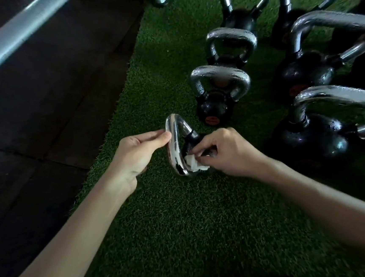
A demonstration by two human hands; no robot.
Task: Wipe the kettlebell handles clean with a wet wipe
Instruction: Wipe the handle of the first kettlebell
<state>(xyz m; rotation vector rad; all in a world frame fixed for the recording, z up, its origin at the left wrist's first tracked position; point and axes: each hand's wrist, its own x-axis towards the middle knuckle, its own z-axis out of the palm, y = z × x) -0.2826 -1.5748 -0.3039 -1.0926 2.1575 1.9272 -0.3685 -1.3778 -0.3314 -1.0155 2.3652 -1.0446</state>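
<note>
A small black kettlebell [191, 137] with a chrome handle [174, 148] lies tipped toward me on the green turf. My left hand [137, 154] pinches the top of that handle between thumb and fingers. My right hand [224, 151] holds a crumpled white wet wipe [193, 162] against the lower right leg of the handle, close to the black body. Most of the kettlebell's body is hidden behind my right hand.
Several more black kettlebells with chrome handles stand upright on the green turf [185, 226], the nearest one [215, 95] just behind the tipped one and a large one [322, 135] at the right. Dark rubber flooring [42, 106] lies left, with a metal bar [14, 40] across it.
</note>
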